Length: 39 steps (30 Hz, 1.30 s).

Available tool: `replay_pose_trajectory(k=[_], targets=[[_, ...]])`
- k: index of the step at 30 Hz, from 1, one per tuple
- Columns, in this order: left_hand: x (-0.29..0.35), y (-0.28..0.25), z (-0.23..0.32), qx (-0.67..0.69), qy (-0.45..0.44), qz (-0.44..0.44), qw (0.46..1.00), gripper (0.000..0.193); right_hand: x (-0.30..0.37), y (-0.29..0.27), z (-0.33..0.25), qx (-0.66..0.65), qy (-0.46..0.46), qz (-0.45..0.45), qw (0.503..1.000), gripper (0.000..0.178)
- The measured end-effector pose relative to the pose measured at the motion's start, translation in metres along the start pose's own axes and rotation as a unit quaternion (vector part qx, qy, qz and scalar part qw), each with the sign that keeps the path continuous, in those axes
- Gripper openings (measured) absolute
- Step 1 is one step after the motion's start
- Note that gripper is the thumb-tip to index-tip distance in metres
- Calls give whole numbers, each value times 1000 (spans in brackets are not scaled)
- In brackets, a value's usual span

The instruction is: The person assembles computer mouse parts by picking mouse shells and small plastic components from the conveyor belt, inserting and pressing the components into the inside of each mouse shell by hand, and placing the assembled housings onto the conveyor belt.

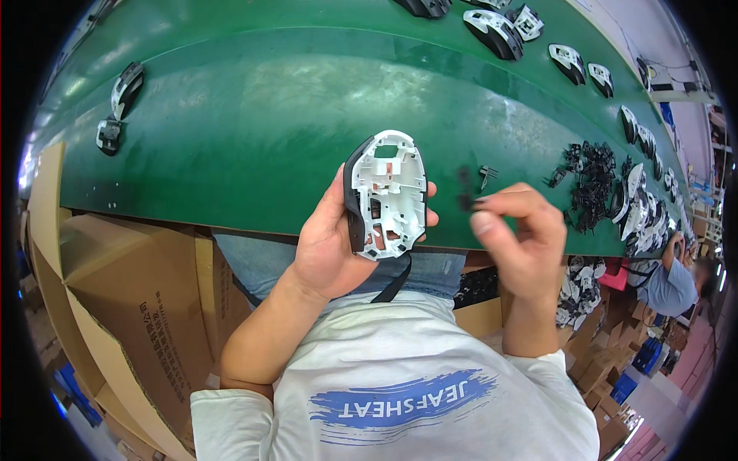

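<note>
My left hand [327, 242] is wrapped round a white and black computer mouse shell [390, 196], its hollow inside turned up toward me. Ribs, posts and cut-outs show in the white plastic. To the right of the shell, my right hand [526, 230] pinches a small black plastic part [466, 190] between thumb and fingertips. That part is blurred, so its exact shape cannot be made out. The two hands are apart, and the black part does not touch the shell. A small grey pronged piece [487, 177] lies on the green table just beyond my right fingers.
A pile of black plastic parts [592, 184] lies on the green table [254, 154] at right, beside stacked mouse shells [638, 207]. More shells [492, 32] line the far side; two assemblies [127, 88] sit at far left. An open cardboard box [138, 276] stands at left. Another person [667, 280] sits at far right.
</note>
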State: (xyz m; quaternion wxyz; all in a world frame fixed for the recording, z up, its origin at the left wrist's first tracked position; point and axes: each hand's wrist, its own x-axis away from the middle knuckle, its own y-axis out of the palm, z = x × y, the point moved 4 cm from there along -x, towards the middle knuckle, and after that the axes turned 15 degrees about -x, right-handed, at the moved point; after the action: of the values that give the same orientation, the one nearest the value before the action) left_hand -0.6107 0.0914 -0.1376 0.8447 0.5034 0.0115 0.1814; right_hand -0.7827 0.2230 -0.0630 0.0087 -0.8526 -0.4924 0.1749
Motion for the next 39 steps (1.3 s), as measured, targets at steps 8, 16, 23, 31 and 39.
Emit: replay_pose_trajectory(k=[8,16,23,31,39], targets=[[12,20,7,-264,216,36,939,64,2,87,32,-543,212,171,795,14],[10,36,-9,-61,54,99,992,61,-40,81,7,-237,-145,24,960,21],[19,20,15,15,122,81,989,67,-26,53,-27,-66,-87,11,994,14],[18,23,17,-35,113,5,993,68,-26,58,-20,-30,-34,-43,998,19],[27,17,7,88,59,-35,994,62,-48,54,-29,148,-167,-198,954,20]])
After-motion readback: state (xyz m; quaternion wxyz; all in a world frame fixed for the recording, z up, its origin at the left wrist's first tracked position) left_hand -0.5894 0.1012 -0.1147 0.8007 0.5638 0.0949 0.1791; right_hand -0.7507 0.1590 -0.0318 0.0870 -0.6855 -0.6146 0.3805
